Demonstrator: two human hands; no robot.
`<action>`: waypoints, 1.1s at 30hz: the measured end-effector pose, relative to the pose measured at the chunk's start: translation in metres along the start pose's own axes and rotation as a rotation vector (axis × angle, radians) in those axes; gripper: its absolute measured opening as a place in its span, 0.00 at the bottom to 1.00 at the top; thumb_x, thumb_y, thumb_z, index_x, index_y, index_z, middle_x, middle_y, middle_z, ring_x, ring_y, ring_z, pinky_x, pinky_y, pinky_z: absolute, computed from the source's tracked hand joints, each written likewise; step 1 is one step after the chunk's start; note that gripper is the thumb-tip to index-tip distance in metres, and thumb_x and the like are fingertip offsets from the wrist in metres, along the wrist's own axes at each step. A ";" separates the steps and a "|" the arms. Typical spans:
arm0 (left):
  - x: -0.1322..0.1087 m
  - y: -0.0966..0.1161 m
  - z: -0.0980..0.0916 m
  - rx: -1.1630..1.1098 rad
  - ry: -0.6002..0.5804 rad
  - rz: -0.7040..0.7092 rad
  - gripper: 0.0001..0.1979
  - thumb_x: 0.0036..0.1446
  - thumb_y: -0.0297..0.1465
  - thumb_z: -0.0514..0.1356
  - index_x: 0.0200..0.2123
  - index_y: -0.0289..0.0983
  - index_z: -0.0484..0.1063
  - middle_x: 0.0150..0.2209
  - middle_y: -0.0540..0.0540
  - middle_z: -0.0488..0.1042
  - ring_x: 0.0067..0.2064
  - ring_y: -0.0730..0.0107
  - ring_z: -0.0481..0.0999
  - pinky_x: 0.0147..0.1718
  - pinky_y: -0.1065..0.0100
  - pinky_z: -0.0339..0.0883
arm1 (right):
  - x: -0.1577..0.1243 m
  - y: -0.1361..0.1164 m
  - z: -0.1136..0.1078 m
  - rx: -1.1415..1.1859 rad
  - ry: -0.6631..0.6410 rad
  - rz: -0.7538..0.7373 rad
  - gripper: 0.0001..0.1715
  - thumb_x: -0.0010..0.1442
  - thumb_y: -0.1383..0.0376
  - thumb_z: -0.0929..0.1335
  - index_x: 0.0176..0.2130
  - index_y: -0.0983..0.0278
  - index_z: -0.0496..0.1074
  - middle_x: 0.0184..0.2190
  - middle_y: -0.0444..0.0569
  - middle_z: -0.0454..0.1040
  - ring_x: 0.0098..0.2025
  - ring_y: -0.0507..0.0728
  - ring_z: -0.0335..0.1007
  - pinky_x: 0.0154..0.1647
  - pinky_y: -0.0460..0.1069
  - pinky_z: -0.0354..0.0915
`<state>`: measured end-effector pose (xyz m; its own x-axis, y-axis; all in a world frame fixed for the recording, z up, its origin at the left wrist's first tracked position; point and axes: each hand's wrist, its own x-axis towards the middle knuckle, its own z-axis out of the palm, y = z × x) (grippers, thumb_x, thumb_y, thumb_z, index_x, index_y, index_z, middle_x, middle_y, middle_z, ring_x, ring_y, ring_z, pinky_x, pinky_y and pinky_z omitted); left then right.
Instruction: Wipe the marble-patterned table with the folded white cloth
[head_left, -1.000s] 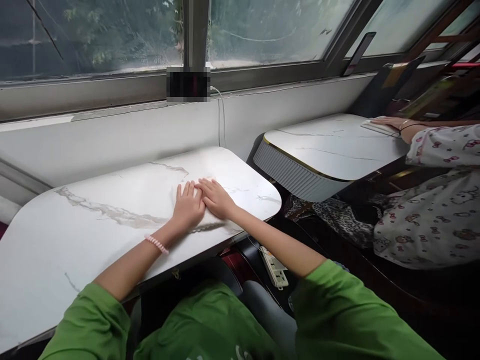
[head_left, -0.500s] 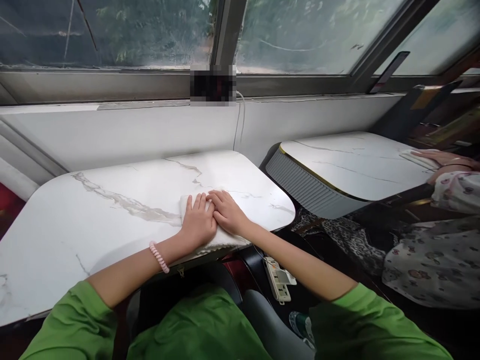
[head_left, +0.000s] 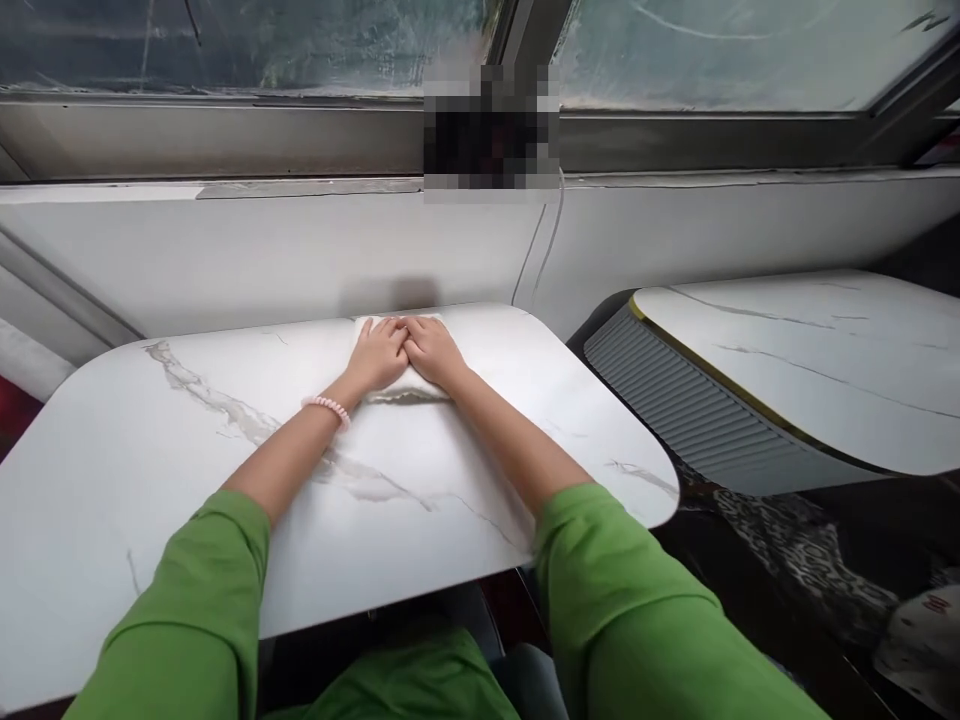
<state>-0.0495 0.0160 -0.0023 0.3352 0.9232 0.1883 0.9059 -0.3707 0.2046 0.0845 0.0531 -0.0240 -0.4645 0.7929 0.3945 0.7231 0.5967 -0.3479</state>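
Note:
A folded white cloth (head_left: 405,388) lies on the white marble table (head_left: 187,450), near its far edge by the wall. My left hand (head_left: 381,352) rests flat on the cloth's left half, fingers stretched forward, with a pink bead bracelet (head_left: 328,406) on the wrist. My right hand (head_left: 429,350) lies flat on the cloth's right half, its fingers touching those of the left hand. Both arms in green sleeves reach across the table. Most of the cloth is hidden under my hands.
A white wall (head_left: 225,260) and a window sill (head_left: 225,140) stand right behind the table. A second marble table (head_left: 817,360) with a ribbed grey edge stands at the right. A white cable (head_left: 551,240) hangs down the wall. Patterned fabric (head_left: 810,560) lies below right.
Both hands have slid the cloth from the near edge of the table towards the wall. The view has shifted forward; the neighbouring person at the right has dropped out of view.

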 end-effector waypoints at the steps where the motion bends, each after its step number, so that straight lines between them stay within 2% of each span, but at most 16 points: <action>1: 0.010 -0.007 0.001 -0.004 0.020 0.002 0.24 0.65 0.28 0.45 0.62 0.36 0.63 0.66 0.41 0.62 0.68 0.62 0.57 0.68 0.52 0.39 | 0.011 0.004 0.003 -0.004 0.005 0.005 0.23 0.58 0.70 0.57 0.50 0.65 0.69 0.50 0.58 0.74 0.53 0.65 0.66 0.58 0.60 0.57; 4: 0.031 -0.022 0.004 -0.004 0.056 0.002 0.23 0.65 0.28 0.45 0.61 0.36 0.65 0.64 0.41 0.64 0.66 0.62 0.60 0.68 0.53 0.40 | 0.035 0.011 0.008 -0.021 0.000 0.026 0.22 0.57 0.70 0.57 0.48 0.65 0.69 0.48 0.58 0.74 0.52 0.65 0.66 0.57 0.60 0.58; 8: 0.044 -0.029 0.006 0.001 0.076 -0.004 0.22 0.65 0.28 0.44 0.59 0.36 0.66 0.63 0.41 0.66 0.64 0.61 0.61 0.68 0.53 0.42 | 0.046 0.016 0.009 -0.013 -0.003 0.050 0.20 0.58 0.71 0.57 0.46 0.63 0.69 0.45 0.56 0.75 0.50 0.65 0.67 0.55 0.60 0.60; 12: 0.042 -0.029 0.008 0.009 0.078 -0.022 0.22 0.66 0.29 0.44 0.60 0.38 0.65 0.65 0.43 0.64 0.66 0.62 0.59 0.68 0.53 0.42 | 0.043 0.015 0.011 -0.007 0.027 0.055 0.20 0.57 0.71 0.56 0.45 0.63 0.69 0.46 0.56 0.75 0.50 0.65 0.67 0.56 0.60 0.60; 16: 0.028 -0.021 0.006 0.023 0.058 -0.048 0.23 0.67 0.29 0.45 0.62 0.38 0.64 0.67 0.43 0.61 0.68 0.62 0.57 0.68 0.53 0.42 | 0.029 0.008 0.010 0.003 0.040 0.039 0.21 0.58 0.71 0.56 0.47 0.63 0.69 0.49 0.56 0.75 0.52 0.64 0.66 0.59 0.61 0.58; 23: -0.027 0.009 -0.004 0.069 -0.002 -0.066 0.24 0.68 0.30 0.44 0.65 0.33 0.59 0.68 0.38 0.57 0.70 0.60 0.53 0.68 0.52 0.39 | -0.020 -0.022 -0.003 0.068 0.045 0.021 0.21 0.59 0.70 0.56 0.48 0.63 0.69 0.50 0.56 0.75 0.54 0.63 0.67 0.63 0.62 0.54; 27: -0.073 0.024 -0.008 0.091 -0.002 -0.039 0.24 0.68 0.30 0.44 0.65 0.33 0.58 0.68 0.37 0.57 0.70 0.59 0.53 0.68 0.52 0.40 | -0.060 -0.052 -0.010 0.067 0.039 0.025 0.22 0.59 0.70 0.57 0.49 0.62 0.70 0.52 0.56 0.74 0.57 0.63 0.66 0.64 0.63 0.54; 30: -0.112 0.035 -0.012 0.088 -0.005 0.015 0.24 0.68 0.30 0.44 0.65 0.33 0.60 0.68 0.38 0.57 0.70 0.59 0.54 0.69 0.51 0.40 | -0.098 -0.080 -0.016 0.022 0.013 0.071 0.25 0.60 0.69 0.57 0.53 0.66 0.69 0.59 0.59 0.69 0.64 0.64 0.60 0.67 0.64 0.50; 33: -0.152 0.046 -0.015 0.082 0.000 0.065 0.24 0.67 0.30 0.45 0.64 0.34 0.61 0.68 0.38 0.58 0.70 0.58 0.54 0.69 0.50 0.41 | -0.135 -0.105 -0.023 0.003 -0.036 0.073 0.28 0.60 0.69 0.57 0.57 0.69 0.67 0.62 0.60 0.65 0.67 0.64 0.56 0.70 0.63 0.47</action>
<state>-0.0624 -0.1430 -0.0068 0.3935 0.8975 0.1990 0.9005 -0.4199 0.1129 0.0824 -0.1195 -0.0213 -0.4282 0.8384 0.3372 0.7544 0.5371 -0.3773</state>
